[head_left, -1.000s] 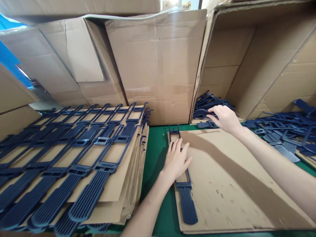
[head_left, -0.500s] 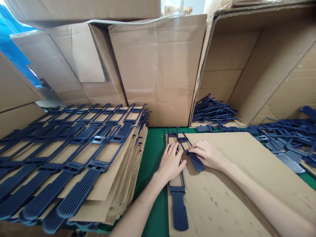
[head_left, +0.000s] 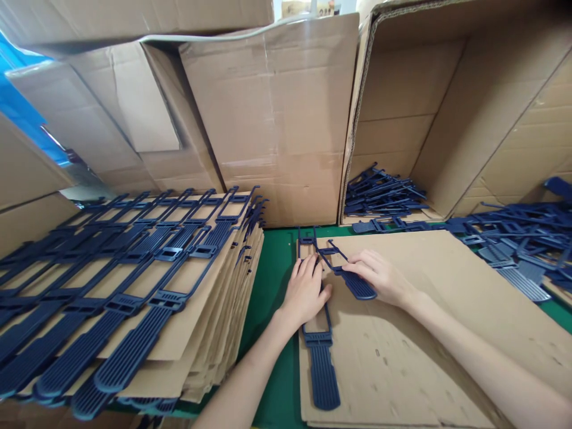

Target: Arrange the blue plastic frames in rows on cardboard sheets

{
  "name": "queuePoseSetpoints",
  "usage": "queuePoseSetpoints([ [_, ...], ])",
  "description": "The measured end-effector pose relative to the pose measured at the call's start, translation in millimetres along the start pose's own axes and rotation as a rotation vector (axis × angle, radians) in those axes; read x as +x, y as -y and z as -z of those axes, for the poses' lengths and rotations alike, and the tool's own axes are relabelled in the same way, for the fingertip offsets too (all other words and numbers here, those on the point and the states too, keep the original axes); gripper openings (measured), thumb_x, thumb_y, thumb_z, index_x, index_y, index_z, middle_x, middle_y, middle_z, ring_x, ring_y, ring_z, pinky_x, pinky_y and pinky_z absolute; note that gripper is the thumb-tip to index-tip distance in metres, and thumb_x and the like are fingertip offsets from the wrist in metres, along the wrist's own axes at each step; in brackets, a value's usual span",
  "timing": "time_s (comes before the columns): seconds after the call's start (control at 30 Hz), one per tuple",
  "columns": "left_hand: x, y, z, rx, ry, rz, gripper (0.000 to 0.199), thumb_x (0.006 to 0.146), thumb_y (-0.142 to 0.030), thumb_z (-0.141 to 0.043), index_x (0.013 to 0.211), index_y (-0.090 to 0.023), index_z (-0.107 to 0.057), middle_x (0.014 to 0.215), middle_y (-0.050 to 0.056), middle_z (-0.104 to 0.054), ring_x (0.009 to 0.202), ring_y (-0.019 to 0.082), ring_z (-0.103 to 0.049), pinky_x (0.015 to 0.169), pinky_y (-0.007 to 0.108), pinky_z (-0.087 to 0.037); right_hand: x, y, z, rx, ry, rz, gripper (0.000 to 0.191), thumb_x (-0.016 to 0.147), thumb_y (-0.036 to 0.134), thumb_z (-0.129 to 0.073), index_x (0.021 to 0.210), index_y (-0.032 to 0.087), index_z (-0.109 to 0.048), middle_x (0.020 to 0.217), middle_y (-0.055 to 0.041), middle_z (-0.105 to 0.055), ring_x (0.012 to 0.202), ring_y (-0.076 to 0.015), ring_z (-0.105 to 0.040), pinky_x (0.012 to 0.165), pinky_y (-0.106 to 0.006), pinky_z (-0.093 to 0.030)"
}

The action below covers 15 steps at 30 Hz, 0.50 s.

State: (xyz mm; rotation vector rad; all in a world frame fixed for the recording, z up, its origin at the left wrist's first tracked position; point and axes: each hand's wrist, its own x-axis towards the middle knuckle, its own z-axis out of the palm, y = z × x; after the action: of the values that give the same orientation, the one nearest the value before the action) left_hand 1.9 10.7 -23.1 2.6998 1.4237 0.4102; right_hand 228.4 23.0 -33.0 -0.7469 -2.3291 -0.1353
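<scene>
Head: frame (head_left: 325,375) half-hidden by left hand (head_left: 305,292)

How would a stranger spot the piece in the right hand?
Find the cardboard sheet on the green table. Near its far left corner, the right hand grips a short dark blue piece. It slants, while the longer piece under the left hand follows the sheet's left edge.

Right hand back from the carton with a dark-blue piece.
At the mouth of the open carton (head_left: 404,95) a second earlier, the right hand (head_left: 379,277) is now over the cardboard sheet (head_left: 415,339), holding the dark-blue piece (head_left: 359,285) beside the longer one (head_left: 324,375).
</scene>
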Motion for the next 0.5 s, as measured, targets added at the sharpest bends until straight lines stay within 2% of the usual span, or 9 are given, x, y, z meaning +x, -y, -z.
queuePoseSetpoints([
  [0.17, -0.4, 2.0, -0.5, -0.011, 0.005, -0.007, 0.051, 0.090, -0.035, -0.046, 0.135, -0.012, -0.039, 0.148, 0.017, -0.033, 0.139, 0.026, -0.027, 0.114, 0.047, -0.018, -1.9, -0.3, 7.6, -0.020, -0.073, 0.003, 0.028, 0.091, 0.016, -0.046, 0.115, 0.023, -0.059, 0.098, -0.0116, -0.061, 0.092, -0.0235, -0.057, 0.076, -0.039, -0.049],
  [0.33, -1.2, 4.3, -2.0, -0.015, -0.008, -0.017, 0.051, 0.089, -0.035, -0.047, 0.134, -0.012, -0.041, 0.148, 0.017, -0.033, 0.139, 0.026, -0.026, 0.115, 0.046, -0.018, -8.7, -8.4, 17.6, -0.087, -0.158, -0.128, 0.030, 0.092, 0.019, -0.045, 0.116, 0.027, -0.061, 0.100, -0.0114, -0.062, 0.096, -0.0248, -0.059, 0.081, -0.043, -0.051],
  [0.4, -1.7, 4.5, -1.8, -0.028, -0.012, -0.014, 0.051, 0.089, -0.035, -0.048, 0.135, -0.014, -0.039, 0.148, 0.015, -0.034, 0.139, 0.026, -0.026, 0.114, 0.046, -0.018, -9.5, -11.8, 17.5, -0.117, -0.134, -0.150, 0.028, 0.091, 0.020, -0.047, 0.114, 0.026, -0.062, 0.098, -0.0115, -0.062, 0.093, -0.0250, -0.059, 0.079, -0.042, -0.051],
  [0.5, -2.6, 4.3, -1.4, -0.053, -0.010, -0.009, 0.053, 0.089, -0.034, -0.047, 0.137, -0.015, -0.036, 0.148, 0.014, -0.033, 0.139, 0.025, -0.025, 0.115, 0.046, -0.017, -9.2, -16.4, 9.7, -0.092, -0.031, -0.128, 0.027, 0.090, 0.016, -0.044, 0.109, 0.023, -0.063, 0.096, -0.0108, -0.062, 0.089, -0.0233, -0.059, 0.076, -0.039, -0.052],
])
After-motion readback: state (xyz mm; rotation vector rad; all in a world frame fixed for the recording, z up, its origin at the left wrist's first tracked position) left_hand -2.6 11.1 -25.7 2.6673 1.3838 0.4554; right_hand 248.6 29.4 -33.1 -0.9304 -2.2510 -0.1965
